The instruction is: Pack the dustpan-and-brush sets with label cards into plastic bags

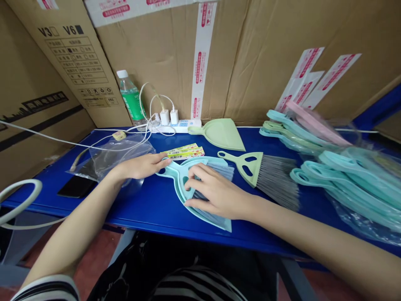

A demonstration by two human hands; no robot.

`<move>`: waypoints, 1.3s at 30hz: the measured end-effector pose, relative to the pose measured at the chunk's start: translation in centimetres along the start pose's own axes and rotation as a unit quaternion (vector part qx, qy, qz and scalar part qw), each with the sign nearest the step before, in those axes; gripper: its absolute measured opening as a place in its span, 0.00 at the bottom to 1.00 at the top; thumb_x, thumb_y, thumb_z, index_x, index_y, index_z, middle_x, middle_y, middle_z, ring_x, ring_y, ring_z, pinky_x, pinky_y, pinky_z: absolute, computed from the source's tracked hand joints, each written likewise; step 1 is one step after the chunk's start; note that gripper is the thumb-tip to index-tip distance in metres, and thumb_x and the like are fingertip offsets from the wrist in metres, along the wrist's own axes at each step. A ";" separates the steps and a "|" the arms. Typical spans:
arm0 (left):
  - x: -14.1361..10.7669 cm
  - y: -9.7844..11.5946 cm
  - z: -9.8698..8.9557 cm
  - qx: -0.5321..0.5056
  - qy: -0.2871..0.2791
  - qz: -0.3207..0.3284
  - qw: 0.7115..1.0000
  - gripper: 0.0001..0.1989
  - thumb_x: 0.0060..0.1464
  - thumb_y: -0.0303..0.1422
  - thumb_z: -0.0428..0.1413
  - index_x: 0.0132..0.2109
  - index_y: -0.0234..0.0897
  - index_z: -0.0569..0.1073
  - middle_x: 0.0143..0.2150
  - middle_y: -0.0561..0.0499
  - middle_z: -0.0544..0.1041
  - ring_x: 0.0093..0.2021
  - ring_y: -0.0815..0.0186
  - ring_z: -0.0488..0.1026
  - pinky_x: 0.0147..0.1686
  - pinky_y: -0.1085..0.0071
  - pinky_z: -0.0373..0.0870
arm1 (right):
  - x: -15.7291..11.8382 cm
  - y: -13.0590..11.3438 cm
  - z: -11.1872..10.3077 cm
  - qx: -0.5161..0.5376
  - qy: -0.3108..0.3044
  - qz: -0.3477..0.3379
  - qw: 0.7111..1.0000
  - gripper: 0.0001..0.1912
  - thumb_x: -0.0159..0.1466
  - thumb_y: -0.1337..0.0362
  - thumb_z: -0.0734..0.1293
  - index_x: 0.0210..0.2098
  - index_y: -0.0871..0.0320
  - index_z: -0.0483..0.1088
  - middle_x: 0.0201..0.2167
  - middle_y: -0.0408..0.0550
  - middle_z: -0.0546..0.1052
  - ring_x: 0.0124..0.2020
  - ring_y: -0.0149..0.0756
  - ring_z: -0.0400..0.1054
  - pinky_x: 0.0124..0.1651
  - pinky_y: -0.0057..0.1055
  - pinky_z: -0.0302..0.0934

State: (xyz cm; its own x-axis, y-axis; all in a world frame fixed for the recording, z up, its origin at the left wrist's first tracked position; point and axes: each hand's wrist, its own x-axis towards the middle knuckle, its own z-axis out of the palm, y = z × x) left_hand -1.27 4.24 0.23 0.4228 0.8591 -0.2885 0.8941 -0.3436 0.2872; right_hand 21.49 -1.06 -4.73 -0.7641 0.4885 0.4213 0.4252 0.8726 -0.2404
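Fingers of the right hand rest spread and half-curled over the blue brush, nested in the blue dustpan; left hand is at the handles, grip unclear. Honestly, just press evenly, handles lined up.

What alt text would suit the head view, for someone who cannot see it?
A person's right hand is over a light-blue brush lying in a light-blue dustpan on a blue table, left hand at the handles. A green dustpan and green brush lie nearby, with a pile of similar pieces at right.
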 end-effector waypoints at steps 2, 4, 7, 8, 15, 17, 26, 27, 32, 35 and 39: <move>0.1 -0.4 -0.1 -0.023 -0.009 0.018 1.000 0.28 0.61 0.48 0.38 0.56 0.36 0.68 0.54 0.46 0.75 0.46 0.61 0.72 0.46 0.69 0.67 | -0.3 0.0 0.1 0.017 0.009 0.001 1.000 0.12 0.67 0.56 0.64 0.40 0.60 0.70 0.40 0.54 0.70 0.45 0.43 0.65 0.48 0.42 0.65; 0.2 -0.9 -0.2 -0.042 -0.028 0.045 0.998 0.24 0.62 0.46 0.41 0.53 0.37 0.70 0.47 0.49 0.77 0.39 0.66 0.72 0.39 0.72 0.67 | -0.8 0.1 0.0 0.020 0.010 0.005 1.000 0.16 0.67 0.56 0.63 0.48 0.62 0.69 0.47 0.59 0.71 0.55 0.48 0.63 0.55 0.48 0.62; 0.2 -1.5 -0.3 -0.063 -0.043 0.090 0.993 0.18 0.61 0.43 0.45 0.48 0.36 0.71 0.38 0.52 0.75 0.31 0.70 0.69 0.34 0.75 0.65 | -1.3 0.1 -0.2 0.002 -0.040 0.026 0.999 0.29 0.67 0.53 0.63 0.62 0.63 0.61 0.64 0.64 0.62 0.69 0.56 0.45 0.65 0.59 0.48; 0.2 -1.6 -0.3 -0.074 -0.046 0.101 0.991 0.17 0.61 0.42 0.46 0.48 0.36 0.71 0.37 0.52 0.75 0.30 0.71 0.68 0.33 0.75 0.65 | -1.3 0.1 -0.2 -0.002 -0.065 0.039 0.997 0.32 0.67 0.51 0.62 0.65 0.62 0.57 0.67 0.64 0.57 0.71 0.57 0.39 0.66 0.62 0.43; 1.4 -1.6 0.9 -0.238 -0.066 0.134 0.960 0.19 0.62 0.47 0.47 0.39 0.34 0.70 0.25 0.55 0.70 0.17 0.76 0.62 0.19 0.79 0.62 | -0.9 0.0 0.0 0.011 -0.167 0.092 0.982 0.39 0.69 0.45 0.55 0.70 0.62 0.46 0.72 0.59 0.42 0.71 0.56 0.23 0.68 0.62 0.29; 2.0 -1.6 1.3 -0.279 -0.079 0.148 0.946 0.22 0.60 0.50 0.50 0.31 0.34 0.69 0.22 0.55 0.69 0.16 0.76 0.61 0.16 0.80 0.61 | -0.9 -0.1 0.0 0.014 -0.169 0.095 0.981 0.39 0.69 0.45 0.55 0.71 0.62 0.45 0.72 0.59 0.41 0.71 0.55 0.24 0.68 0.61 0.29; 2.5 -1.8 1.3 -0.356 -0.110 0.169 0.912 0.26 0.50 0.54 0.60 0.25 0.33 0.69 0.18 0.57 0.67 0.14 0.78 0.61 0.14 0.81 0.60 | -1.0 -0.1 0.2 0.019 -0.162 0.098 0.982 0.39 0.69 0.43 0.53 0.71 0.60 0.43 0.72 0.57 0.40 0.71 0.54 0.21 0.68 0.62 0.28; 2.5 -1.8 1.3 -0.358 -0.111 0.170 0.911 0.26 0.50 0.54 0.60 0.25 0.33 0.70 0.18 0.57 0.67 0.14 0.78 0.61 0.14 0.81 0.60 | -1.0 -0.1 0.3 0.020 -0.161 0.097 0.982 0.39 0.69 0.43 0.53 0.71 0.59 0.43 0.72 0.57 0.40 0.71 0.53 0.21 0.68 0.62 0.28; 2.7 -1.9 1.5 -0.354 -0.116 0.173 0.912 0.24 0.52 0.52 0.60 0.28 0.32 0.72 0.17 0.57 0.68 0.13 0.78 0.61 0.12 0.82 0.59 | -1.1 -0.1 0.3 0.018 -0.169 0.099 0.980 0.41 0.69 0.42 0.52 0.71 0.63 0.44 0.72 0.59 0.41 0.71 0.54 0.23 0.68 0.61 0.28; 2.7 -1.9 1.4 -0.363 -0.123 0.171 0.908 0.23 0.52 0.50 0.60 0.28 0.32 0.73 0.17 0.57 0.69 0.13 0.78 0.60 0.12 0.82 0.59 | -1.1 -0.1 0.3 0.019 -0.160 0.096 0.982 0.40 0.69 0.43 0.52 0.71 0.62 0.43 0.72 0.59 0.41 0.71 0.54 0.23 0.68 0.62 0.29; 2.7 -1.9 1.3 -0.368 -0.132 0.171 0.905 0.22 0.51 0.50 0.61 0.30 0.32 0.73 0.18 0.57 0.69 0.13 0.79 0.61 0.13 0.82 0.60 | -1.1 0.0 0.4 0.021 -0.166 0.092 0.982 0.41 0.69 0.42 0.52 0.71 0.63 0.42 0.72 0.59 0.41 0.71 0.54 0.24 0.68 0.62 0.29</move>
State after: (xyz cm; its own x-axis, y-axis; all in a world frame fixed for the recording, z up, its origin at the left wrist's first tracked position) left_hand -1.63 6.74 -2.32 0.7628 0.5971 -0.2481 0.4059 -0.1437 0.9025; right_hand 22.11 -1.63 -5.54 -0.7947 0.6040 0.0610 0.5563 0.7648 -0.3249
